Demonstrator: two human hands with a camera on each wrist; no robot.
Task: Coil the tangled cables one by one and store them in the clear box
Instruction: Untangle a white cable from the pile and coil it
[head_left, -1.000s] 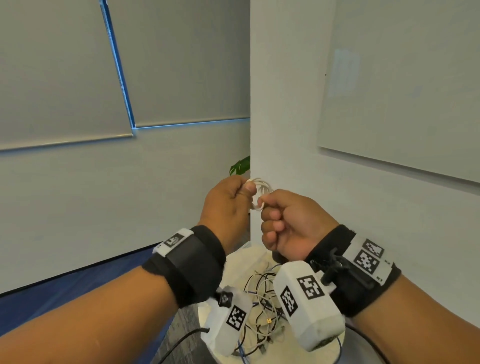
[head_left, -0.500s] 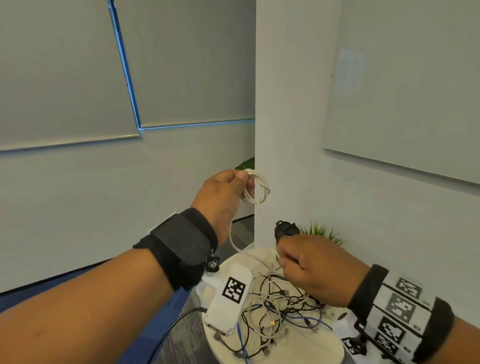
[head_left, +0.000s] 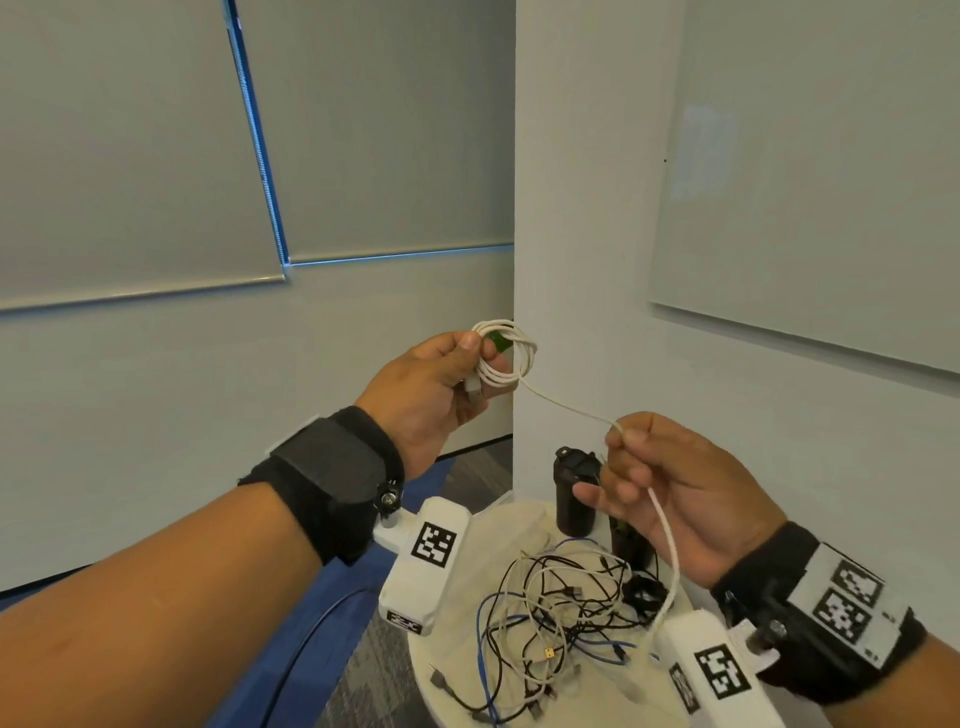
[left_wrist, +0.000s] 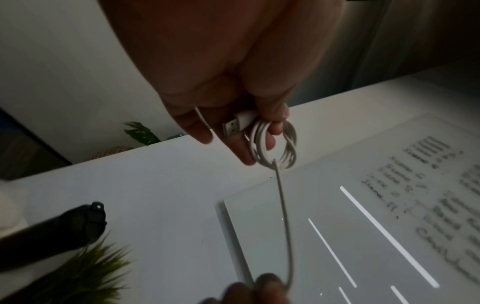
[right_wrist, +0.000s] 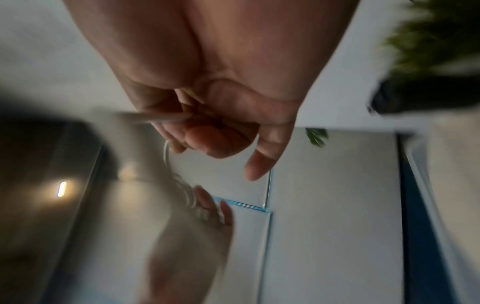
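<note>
white cable (head_left: 506, 358) sits half wound in my left hand (head_left: 434, 387), raised well above the bench (head_left: 519, 525): thumb and fingers pinch a small bundle of loops, and the left wrist view shows its usb plug (left_wrist: 235, 124) tucked under the fingers beside the loops. from the coil a single strand runs down and across to my right hand (head_left: 670, 499), which pinches it between thumb and forefinger while the other fingers curl loosely; below that hand the strand drops toward the tangled cables (head_left: 561, 613) lying on the bench. whether its far end is free or caught in that pile i cannot tell, since my wrist unit hides it. i judge this cable to be light, limp and a little springy, so the loops will want to open unless i keep them pinched where they cross, near the plug. the jacket looks smooth, so the strand should slide through a light right-hand pinch, which is how i would feed it: grip loosely well away from the coil, lay each new turn onto the bundle, then re-pinch with the left. pulling hard could drag the whole pile along, or knock the dark bottle (head_left: 574, 491) and the small plant pot (head_left: 631, 545) standing just behind it. no clear box shows in any view, so i cannot say where the finished coil goes. the right wrist view is too blurred to add more than the pinch itself.
</note>
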